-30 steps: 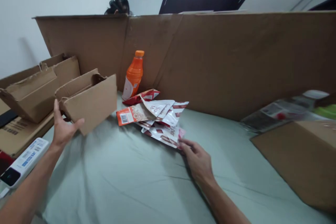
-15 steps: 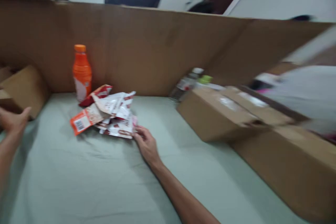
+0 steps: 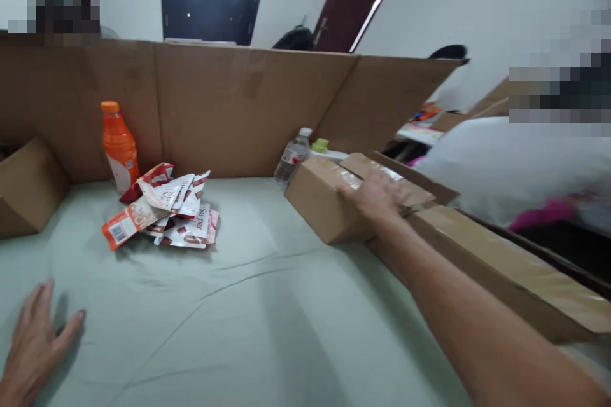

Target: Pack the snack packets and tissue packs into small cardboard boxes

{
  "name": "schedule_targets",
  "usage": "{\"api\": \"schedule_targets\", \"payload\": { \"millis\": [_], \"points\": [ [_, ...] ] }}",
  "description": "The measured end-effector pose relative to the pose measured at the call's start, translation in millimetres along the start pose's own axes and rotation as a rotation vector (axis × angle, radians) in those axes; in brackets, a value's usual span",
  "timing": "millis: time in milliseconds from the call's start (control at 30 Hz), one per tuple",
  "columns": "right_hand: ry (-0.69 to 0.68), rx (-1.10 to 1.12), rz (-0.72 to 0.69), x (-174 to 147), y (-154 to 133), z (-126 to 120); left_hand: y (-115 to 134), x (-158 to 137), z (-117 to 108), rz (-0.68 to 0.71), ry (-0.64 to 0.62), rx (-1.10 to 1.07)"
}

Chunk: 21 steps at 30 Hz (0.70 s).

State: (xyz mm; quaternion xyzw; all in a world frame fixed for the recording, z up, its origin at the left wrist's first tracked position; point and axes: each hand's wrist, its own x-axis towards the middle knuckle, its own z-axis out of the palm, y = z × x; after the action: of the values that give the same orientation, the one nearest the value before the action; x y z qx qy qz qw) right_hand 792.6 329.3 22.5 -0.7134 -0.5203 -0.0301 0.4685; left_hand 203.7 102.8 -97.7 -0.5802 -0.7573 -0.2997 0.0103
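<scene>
Head view: the right hand (image 3: 379, 197) is laid across the top of a small cardboard box (image 3: 317, 197), its thumb toward the left edge and its fingers over the taped upper side; since the fingers are blurred, whether the box is pinched or merely touched cannot be told. The box is set on a pale green sheet (image 3: 238, 318), right of the middle, and behind the right forearm a longer cardboard box (image 3: 501, 257) is seen stretching toward the lower right.

The left hand (image 3: 38, 337) is held over the sheet at the lower left, its thumb spread well away from the fingers (whether the cloth is touched cannot be made out). Farther back, between the hands, white-and-brown sachets (image 3: 186, 229) are heaped loosely, with an orange packet (image 3: 131, 222) placed at their left, its barcode exposed. A red packet (image 3: 153, 179) is lodged behind, just beside an orange bottle (image 3: 119, 146) stood near the cardboard wall (image 3: 229, 108). Behind the small box, a white-capped clear bottle (image 3: 292, 158) is partly hidden, and beside it a green cap (image 3: 321, 145) is shown.
</scene>
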Motion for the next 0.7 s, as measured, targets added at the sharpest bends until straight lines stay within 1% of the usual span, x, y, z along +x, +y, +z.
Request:
{"api": "schedule_targets", "payload": {
  "millis": [67, 133, 233, 333, 400, 467, 567, 633, 700],
  "points": [
    [-0.056, -0.033, -0.01, 9.6, 6.4, -1.5, 12.4, -11.9, 1.9, -0.007, -0.021, 0.005],
    [-0.118, -0.058, -0.046, 8.8, 5.9, 1.4, 20.9, -14.9, 2.2, -0.024, -0.017, 0.005],
    [-0.23, -0.075, -0.133, -4.4, -2.9, 3.5, 23.4, -13.0, -0.9, -0.037, 0.005, 0.006],
    [-0.366, -0.084, -0.223, -29.0, -14.3, -9.7, 23.5, -14.2, -3.5, -0.018, 0.006, -0.014],
    [-0.444, -0.089, -0.266, -53.9, -22.0, -30.2, 28.5, -20.6, -1.5, 0.022, -0.009, -0.046],
    [-0.543, -0.064, -0.365, -86.2, -31.9, -58.0, 39.9, -32.4, 2.9, 0.086, -0.037, -0.085],
    [-0.72, 0.04, -0.649, -141.1, -55.5, -103.8, 68.9, -56.7, 5.6, 0.225, -0.106, -0.179],
    [-0.841, 0.121, -0.794, -173.8, -76.8, -129.8, 92.0, -71.4, 0.4, 0.334, -0.214, -0.315],
    [-1.001, 0.179, -0.864, -197.4, -98.0, -148.1, 112.4, -80.2, -8.8, 0.406, -0.4, -0.503]
  ]
}}
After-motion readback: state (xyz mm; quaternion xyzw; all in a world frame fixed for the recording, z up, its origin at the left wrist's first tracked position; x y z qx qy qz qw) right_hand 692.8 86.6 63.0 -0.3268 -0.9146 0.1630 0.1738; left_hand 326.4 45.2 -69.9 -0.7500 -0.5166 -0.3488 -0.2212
